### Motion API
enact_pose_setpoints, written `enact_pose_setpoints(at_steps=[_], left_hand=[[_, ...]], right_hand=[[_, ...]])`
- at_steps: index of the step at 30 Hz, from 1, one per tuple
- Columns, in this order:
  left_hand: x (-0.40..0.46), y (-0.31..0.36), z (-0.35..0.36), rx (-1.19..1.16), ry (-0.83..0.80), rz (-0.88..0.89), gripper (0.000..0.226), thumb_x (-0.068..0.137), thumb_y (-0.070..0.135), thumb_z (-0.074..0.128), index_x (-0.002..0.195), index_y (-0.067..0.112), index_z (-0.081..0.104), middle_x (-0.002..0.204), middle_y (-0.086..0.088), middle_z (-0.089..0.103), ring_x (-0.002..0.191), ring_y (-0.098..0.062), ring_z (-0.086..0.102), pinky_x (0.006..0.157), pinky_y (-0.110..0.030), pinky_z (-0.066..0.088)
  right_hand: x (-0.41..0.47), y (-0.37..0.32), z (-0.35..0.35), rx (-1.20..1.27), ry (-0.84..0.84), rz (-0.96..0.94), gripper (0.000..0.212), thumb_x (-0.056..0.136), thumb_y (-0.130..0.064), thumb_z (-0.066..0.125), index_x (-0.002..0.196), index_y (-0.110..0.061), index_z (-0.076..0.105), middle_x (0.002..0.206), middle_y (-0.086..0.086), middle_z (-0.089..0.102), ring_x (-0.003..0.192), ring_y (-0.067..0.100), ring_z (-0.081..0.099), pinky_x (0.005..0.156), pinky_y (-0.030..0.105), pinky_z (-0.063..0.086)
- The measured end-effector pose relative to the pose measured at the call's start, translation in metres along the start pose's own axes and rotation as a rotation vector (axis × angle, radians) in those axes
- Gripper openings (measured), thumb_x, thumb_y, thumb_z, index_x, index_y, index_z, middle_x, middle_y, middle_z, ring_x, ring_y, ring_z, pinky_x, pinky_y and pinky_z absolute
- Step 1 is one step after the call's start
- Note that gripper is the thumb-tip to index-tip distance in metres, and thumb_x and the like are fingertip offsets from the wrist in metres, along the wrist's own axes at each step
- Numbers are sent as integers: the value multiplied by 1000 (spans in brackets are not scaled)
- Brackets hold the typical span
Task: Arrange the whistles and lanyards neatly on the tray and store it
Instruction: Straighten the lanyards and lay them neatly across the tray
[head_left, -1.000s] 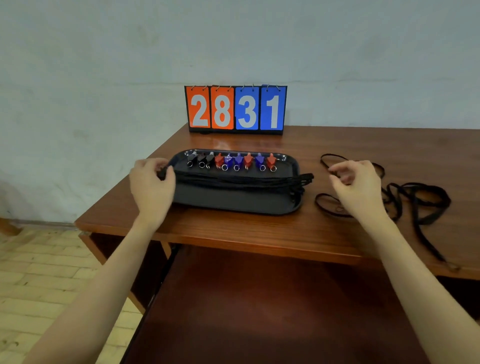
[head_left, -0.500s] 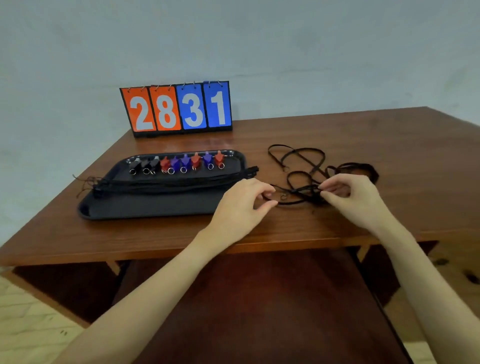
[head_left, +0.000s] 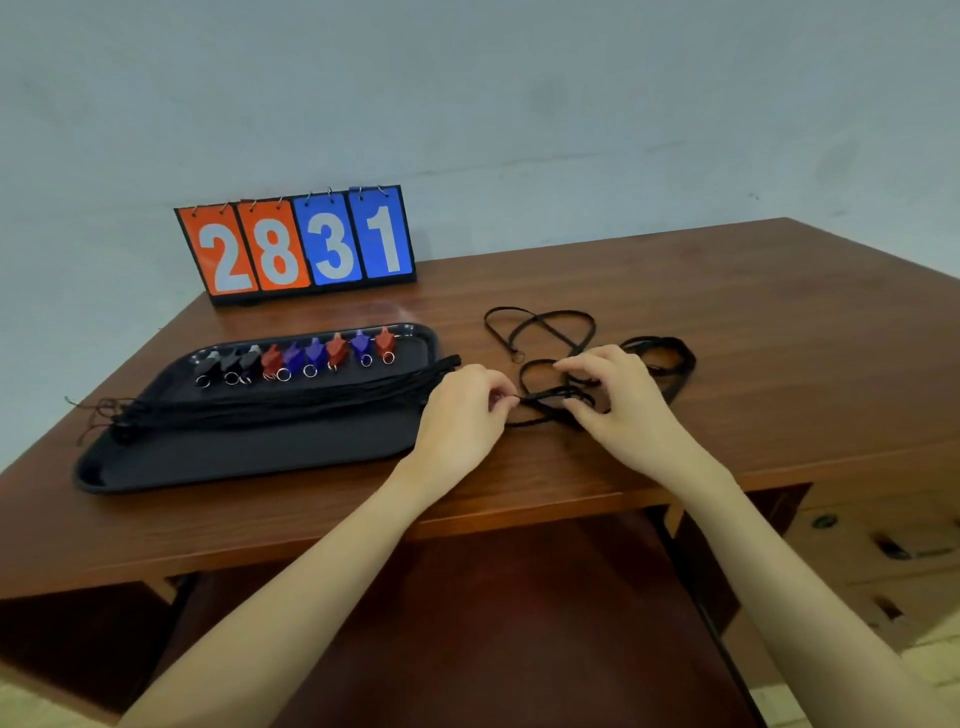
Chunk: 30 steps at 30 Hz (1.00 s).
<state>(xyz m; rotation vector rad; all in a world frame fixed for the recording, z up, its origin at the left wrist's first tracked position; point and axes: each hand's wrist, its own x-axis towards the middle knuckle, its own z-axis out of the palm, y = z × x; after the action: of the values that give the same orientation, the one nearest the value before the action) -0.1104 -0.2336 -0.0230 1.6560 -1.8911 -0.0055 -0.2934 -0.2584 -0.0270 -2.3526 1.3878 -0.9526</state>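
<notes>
Both hands, the left hand (head_left: 462, 410) and right hand (head_left: 618, 400), pinch a tangled black lanyard (head_left: 545, 402) on the desk (head_left: 753, 338) beside the tray (head_left: 249, 462); whistles (head_left: 296, 358) lined up, untangling and straightening likely come next.

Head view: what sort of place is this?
Probably a sports or school equipment room: a flip scoreboard reading 28-31 stands on a wooden desk, beside a tray of whistles, against a bare wall.
</notes>
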Motion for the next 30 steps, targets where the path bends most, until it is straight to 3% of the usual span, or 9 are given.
enact_pose_setpoints(at_steps=[4, 7, 9, 11, 14, 17, 21, 25, 30], left_hand=[[1, 7, -16, -83, 97, 51, 13, 90, 24, 62, 95, 20, 72, 84, 10, 57, 72, -5, 49, 74, -22, 44], [1, 8, -31, -206, 163, 7, 9, 92, 20, 59, 93, 20, 68, 86, 10, 65, 77, -3, 58, 73, -18, 47], [3, 3, -43, -369, 202, -96, 7, 94, 18, 56, 91, 19, 62, 84, 10, 68, 75, -1, 62, 71, -15, 49], [7, -7, -54, -508, 279, -205, 7, 95, 16, 54, 92, 16, 60, 80, 7, 69, 69, -1, 63, 66, -15, 51], [14, -28, -73, -693, 336, -381, 10, 95, 15, 53, 98, 12, 62, 80, 4, 68, 66, -3, 59, 62, -16, 47], [15, -56, -91, -872, 391, -523, 13, 97, 13, 50, 101, 8, 62, 78, 1, 62, 58, -3, 51, 52, -14, 41], [12, -98, -120, -992, 619, -694, 13, 97, 11, 49, 90, 12, 60, 77, 1, 59, 57, -5, 44, 51, -17, 36], [-4, -145, -142, -1025, 756, -754, 12, 96, 9, 49, 88, 13, 57, 78, -1, 59, 54, -5, 43, 44, -16, 32], [-32, -193, -156, -984, 885, -780, 9, 94, 5, 50, 88, 8, 56, 75, -1, 57, 52, -5, 41, 39, -14, 29]], right_hand=[[17, -6, 2, -53, -131, -99, 42, 87, -33, 64, 128, -24, 56, 129, -1, 55, 122, 22, 45, 103, 44, 37], [27, -15, 1, 250, -169, -131, 15, 91, -23, 60, 101, -14, 67, 97, 3, 69, 91, 10, 62, 83, 28, 48], [32, -22, -3, 466, -194, -101, 16, 95, -17, 54, 92, -5, 66, 81, 7, 71, 81, 8, 67, 79, 20, 50], [37, -27, -6, 599, -192, -93, 20, 97, -14, 49, 92, -1, 63, 68, 9, 68, 79, 15, 71, 79, 20, 52], [45, -31, -8, 701, -177, -85, 23, 98, -15, 48, 92, 2, 63, 54, 4, 50, 59, 19, 62, 67, 23, 52], [54, -37, -8, 664, -165, -72, 25, 97, -21, 50, 88, -3, 66, 50, 2, 43, 46, 15, 51, 60, 21, 49], [63, -49, -11, 585, -153, -62, 28, 97, -20, 50, 89, 2, 65, 43, -12, 51, 39, 4, 38, 50, 18, 42], [66, -59, -4, 558, -227, -80, 28, 97, -28, 49, 83, -11, 66, 50, 0, 38, 41, 13, 32, 40, 24, 34], [70, -79, 17, 451, -238, -158, 24, 97, -25, 50, 83, -18, 69, 45, -14, 48, 42, 3, 39, 46, 12, 30]])
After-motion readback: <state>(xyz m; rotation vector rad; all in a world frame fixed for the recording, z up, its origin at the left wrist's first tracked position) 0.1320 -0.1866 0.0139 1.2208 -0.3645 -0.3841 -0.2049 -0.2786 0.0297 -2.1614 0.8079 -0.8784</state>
